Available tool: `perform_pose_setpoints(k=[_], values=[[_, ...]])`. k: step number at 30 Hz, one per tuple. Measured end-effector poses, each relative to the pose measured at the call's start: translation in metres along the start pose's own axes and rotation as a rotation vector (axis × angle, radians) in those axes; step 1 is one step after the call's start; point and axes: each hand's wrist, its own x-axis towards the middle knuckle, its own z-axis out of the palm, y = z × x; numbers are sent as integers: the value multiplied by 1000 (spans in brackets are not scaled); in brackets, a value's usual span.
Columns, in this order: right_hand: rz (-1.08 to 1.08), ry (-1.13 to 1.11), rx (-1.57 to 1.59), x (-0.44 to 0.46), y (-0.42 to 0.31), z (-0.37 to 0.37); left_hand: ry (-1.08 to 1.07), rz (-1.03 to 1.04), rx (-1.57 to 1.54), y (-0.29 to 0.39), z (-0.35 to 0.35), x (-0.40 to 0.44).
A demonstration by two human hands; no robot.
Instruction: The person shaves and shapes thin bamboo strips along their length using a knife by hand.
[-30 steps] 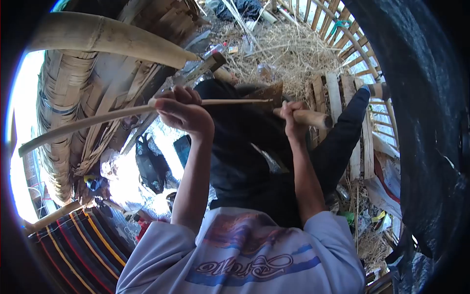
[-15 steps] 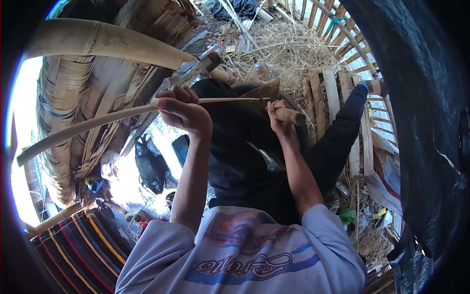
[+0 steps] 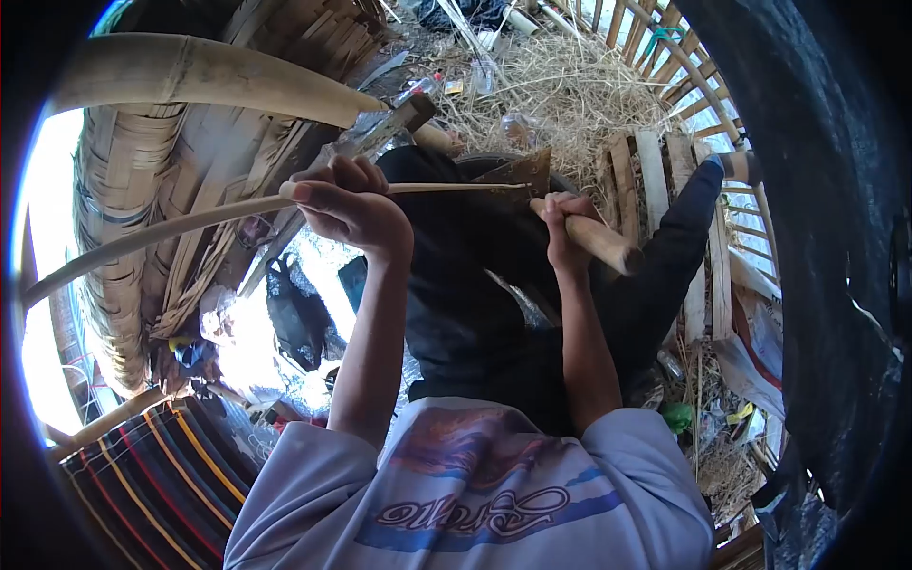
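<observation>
Closed fingers of my left hand (image 3: 347, 204) grip a long, narrow bamboo strip (image 3: 161, 233). Its one end runs past the left edge of the view, and its thin end crosses above my dark trousers. Wrapped round the thick wooden handle of a large knife (image 3: 603, 243) is my right hand (image 3: 567, 223). The knife's broad, rusty-brown blade (image 3: 530, 176) meets or lies right by the strip's thin end; whether they touch I cannot tell. Part of the blade is hidden behind the strip and my hand.
A thick bamboo pole (image 3: 228, 81) and woven bamboo panelling (image 3: 123, 204) stand at the left. Dry straw (image 3: 560, 90) covers the ground ahead. Wooden slats (image 3: 653, 180) lie at right, beside my outstretched leg. Black sheeting (image 3: 807, 190) hangs far right; a striped cloth (image 3: 152, 484) lies lower left.
My right hand has shifted right and slightly down, and the knife's handle end now points further right and down. The strip's thin end reaches a little further right.
</observation>
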Motion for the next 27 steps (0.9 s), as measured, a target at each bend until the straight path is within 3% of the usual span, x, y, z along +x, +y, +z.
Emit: perform_pose_setpoints(k=[2,4,5,6,8,12,13,14,16,18,19,22,23,24,26,27], values=[[-34,-28,53,-8,18,-7,-7,-21,-33,-3,-1,1],[-105,-175,-492,-20,67,-29,-16,42,25,-4,3,1],[46,-142,-399,-15,61,-29,-17,-1,-21,-3,2,2],[23,-152,-382,5,60,-21,-16,-31,-61,-4,0,5],[148,58,59,3,24,-10,-33,0,-44,2,2,6],[46,77,-191,-4,23,-3,2,16,34,-3,2,7],[56,-37,-451,-13,36,-8,-22,33,51,-3,5,6],[-13,-18,-237,-15,51,-10,-20,40,37,-5,4,6],[-114,4,-453,0,43,-10,-72,26,-125,-7,2,14],[305,171,-12,-3,22,-10,-51,29,-11,-1,5,8],[94,95,-102,0,18,-14,-15,34,-19,-4,8,11],[140,-65,-266,-12,44,-30,-8,48,35,-6,6,3],[127,49,-261,-9,42,-35,-26,98,63,-7,11,5],[96,44,-251,9,46,-40,-11,-41,-47,-1,10,9],[168,63,-459,5,50,-60,-34,51,3,-1,14,7],[114,41,-410,12,25,-53,-42,31,23,1,7,0]])
